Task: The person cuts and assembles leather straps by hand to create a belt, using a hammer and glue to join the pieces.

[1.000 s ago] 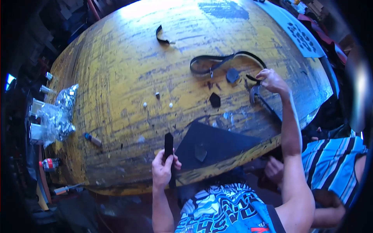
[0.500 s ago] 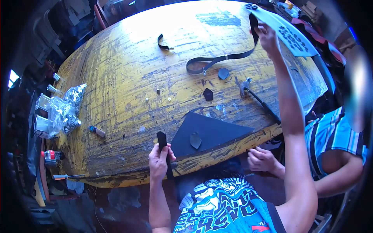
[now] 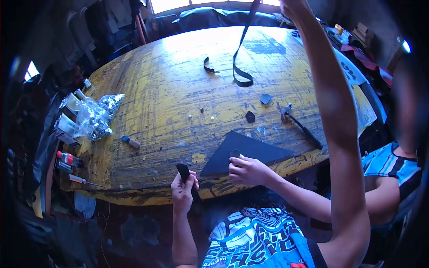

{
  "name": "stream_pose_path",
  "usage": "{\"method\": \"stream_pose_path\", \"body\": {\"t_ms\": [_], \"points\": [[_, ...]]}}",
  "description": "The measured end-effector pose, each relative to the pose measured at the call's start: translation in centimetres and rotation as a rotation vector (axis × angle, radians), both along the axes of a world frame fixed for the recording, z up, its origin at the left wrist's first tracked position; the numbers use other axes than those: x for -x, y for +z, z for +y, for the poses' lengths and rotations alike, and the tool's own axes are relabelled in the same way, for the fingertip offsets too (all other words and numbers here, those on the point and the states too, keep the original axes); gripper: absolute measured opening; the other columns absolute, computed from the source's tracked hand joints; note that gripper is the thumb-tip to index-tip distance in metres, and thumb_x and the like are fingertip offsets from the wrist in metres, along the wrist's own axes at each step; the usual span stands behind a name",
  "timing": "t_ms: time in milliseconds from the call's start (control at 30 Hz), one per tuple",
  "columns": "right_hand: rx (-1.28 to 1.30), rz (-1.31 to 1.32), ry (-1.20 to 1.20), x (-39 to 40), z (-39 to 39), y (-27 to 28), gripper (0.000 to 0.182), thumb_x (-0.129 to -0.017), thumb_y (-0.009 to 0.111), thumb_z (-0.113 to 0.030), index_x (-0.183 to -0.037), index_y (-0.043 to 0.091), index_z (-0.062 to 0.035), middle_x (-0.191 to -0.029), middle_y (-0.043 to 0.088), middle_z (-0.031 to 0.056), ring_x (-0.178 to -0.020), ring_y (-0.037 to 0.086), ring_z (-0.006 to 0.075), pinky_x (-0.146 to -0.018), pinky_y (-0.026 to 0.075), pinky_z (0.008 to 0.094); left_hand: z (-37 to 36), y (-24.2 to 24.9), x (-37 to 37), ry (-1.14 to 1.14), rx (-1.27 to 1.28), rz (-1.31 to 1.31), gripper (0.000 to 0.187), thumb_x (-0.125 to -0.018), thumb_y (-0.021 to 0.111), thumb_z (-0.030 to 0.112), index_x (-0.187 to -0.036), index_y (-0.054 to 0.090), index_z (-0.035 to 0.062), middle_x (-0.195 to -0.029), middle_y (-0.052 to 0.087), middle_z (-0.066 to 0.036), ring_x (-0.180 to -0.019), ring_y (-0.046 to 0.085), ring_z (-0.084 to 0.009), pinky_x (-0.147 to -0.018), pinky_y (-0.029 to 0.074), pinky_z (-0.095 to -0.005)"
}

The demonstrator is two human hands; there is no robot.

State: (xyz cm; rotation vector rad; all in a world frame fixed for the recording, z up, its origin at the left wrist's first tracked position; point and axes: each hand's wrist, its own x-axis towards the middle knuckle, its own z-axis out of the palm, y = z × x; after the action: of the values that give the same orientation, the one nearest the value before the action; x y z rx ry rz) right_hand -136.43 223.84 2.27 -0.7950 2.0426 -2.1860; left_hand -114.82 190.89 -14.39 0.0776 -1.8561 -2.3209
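1. The left hand [image 3: 183, 190] sits at the near edge of the yellow desk [image 3: 152, 98], its grip closed around the near end of a short black strap piece [image 3: 182, 171]. The piece's long axis runs away from the person, tilted slightly left, with its free end poking up above the fingers.

2. The right hand [image 3: 292, 5] is raised high at the top edge of the view, arm fully stretched. Its grip appears closed on the upper end of a long black strap [image 3: 241, 53], though the fingers are partly cut off by the frame.

3. The long black strap hangs nearly straight down from the right hand, its long axis close to vertical. Its looped lower end sits at or just over the desk's far middle; I cannot tell whether it touches.

4. The key relation: the long black strap lies far ahead and up from the left hand, well apart from the short black strap piece. The right hand is the only one on it.

5. A co-worker's hand [image 3: 248, 169] reaches in from the right and rests on a small dark cutout at the near edge of a dark triangular sheet [image 3: 250, 149], near the left hand but not touching it.

6. A hammer [image 3: 299, 123] lies right of the sheet, handle pointing toward the near right. A curled black scrap [image 3: 208, 66] lies just left of the hanging loop.
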Motion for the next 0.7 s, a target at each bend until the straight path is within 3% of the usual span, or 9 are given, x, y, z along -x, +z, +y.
{"method": "stream_pose_path", "body": {"t_ms": [33,133,200,300,367,400,467,633,700], "points": [[0.053,-0.159,0.104,-3.8,-1.8,-3.0,0.026,-0.101,0.056,-0.025,-0.119,0.057,-0.0062,-0.109,0.065,0.0070,-0.100,0.063,0.0211,-0.088,0.050,0.0396,0.2,0.4,0.1,0.017,-0.037,0.011,0.011,-0.099,0.060,0.012,-0.098,0.060,0.0014,-0.076,0.057,-0.001,-0.060,0.052,-0.0068,-0.056,0.043,-0.0223],[0.226,-0.615,0.408,-12.4,-5.5,-9.7,0.027,-0.100,0.056,-0.027,-0.118,0.056,-0.0071,-0.107,0.063,0.0054,-0.097,0.062,0.0203,-0.085,0.050,0.0389,0.1,2.5,0.1,0.030,0.137,-0.024,0.012,-0.098,0.062,0.014,-0.095,0.058,0.0032,-0.076,0.057,0.000,-0.052,0.047,-0.0035,-0.047,0.039,-0.0197],[0.344,-0.871,0.537,-15.8,-6.2,-12.7,0.027,-0.100,0.057,-0.028,-0.118,0.056,-0.0077,-0.106,0.063,0.0043,-0.095,0.061,0.0197,-0.083,0.050,0.0385,-0.1,2.5,0.9,0.057,0.080,0.088,0.013,-0.098,0.063,0.016,-0.094,0.058,0.0054,-0.076,0.058,0.000,-0.048,0.044,-0.0019,-0.044,0.036,-0.0189],[0.506,-1.015,0.429,-16.0,-3.7,-14.9,0.027,-0.100,0.057,-0.030,-0.116,0.055,-0.0086,-0.104,0.061,0.0026,-0.092,0.060,0.0188,-0.079,0.050,0.0379,-0.4,2.8,2.6,0.079,-0.057,0.190,0.013,-0.099,0.062,0.020,-0.098,0.058,0.0074,-0.083,0.063,-0.002,-0.048,0.043,-0.0007,-0.043,0.036,-0.0181],[0.477,-0.879,0.069,-13.1,-0.4,-14.7,0.023,-0.099,0.059,-0.026,-0.114,0.057,-0.0095,-0.099,0.061,0.0028,-0.087,0.060,0.0176,-0.076,0.052,0.0376,-0.1,4.5,3.4,0.056,-0.116,0.257,0.017,-0.101,0.057,0.023,-0.110,0.057,0.0094,-0.099,0.066,-0.006,-0.048,0.040,-0.0011,-0.043,0.033,-0.0174],[0.351,-0.612,0.002,-11.0,1.6,-15.1,0.022,-0.099,0.058,-0.025,-0.116,0.058,-0.0102,-0.094,0.061,0.0033,-0.082,0.060,0.0157,-0.074,0.051,0.0346,0.3,6.0,3.3,0.026,-0.120,0.302,0.023,-0.103,0.054,0.025,-0.120,0.057,0.0111,-0.112,0.066,-0.009,-0.048,0.038,-0.0018,-0.043,0.030,-0.0169],[0.226,-0.350,-0.161,-8.7,3.9,-10.7,0.022,-0.099,0.058,-0.025,-0.115,0.058,-0.0100,-0.094,0.061,0.0033,-0.081,0.060,0.0156,-0.073,0.051,0.0344,0.4,8.8,2.2,-0.089,-0.071,0.207,0.043,-0.105,0.044,0.038,-0.137,0.050,0.0093,-0.120,0.067,-0.010,-0.051,0.039,-0.0021,-0.045,0.030,-0.0162],[0.051,0.133,-0.212,-5.1,3.3,5.0,0.020,-0.099,0.057,-0.025,-0.112,0.059,-0.0093,-0.092,0.062,0.0032,-0.080,0.060,0.0153,-0.073,0.052,0.0337,-0.8,6.1,-0.9,-0.483,-0.082,0.259,0.058,-0.104,0.039,0.045,-0.138,0.049,-0.0007,-0.109,0.069,-0.013,-0.055,0.045,-0.0025,-0.047,0.032,-0.0170],[-0.001,0.286,-0.165,-4.4,0.7,10.9,0.020,-0.099,0.057,-0.025,-0.112,0.059,-0.0091,-0.092,0.062,0.0032,-0.079,0.061,0.0151,-0.073,0.052,0.0334,-0.5,5.8,-3.3,-0.508,-0.157,0.219,0.059,-0.104,0.041,0.045,-0.131,0.054,-0.0062,-0.102,0.068,-0.015,-0.073,0.060,-0.0086,-0.064,0.042,-0.0201]]}}
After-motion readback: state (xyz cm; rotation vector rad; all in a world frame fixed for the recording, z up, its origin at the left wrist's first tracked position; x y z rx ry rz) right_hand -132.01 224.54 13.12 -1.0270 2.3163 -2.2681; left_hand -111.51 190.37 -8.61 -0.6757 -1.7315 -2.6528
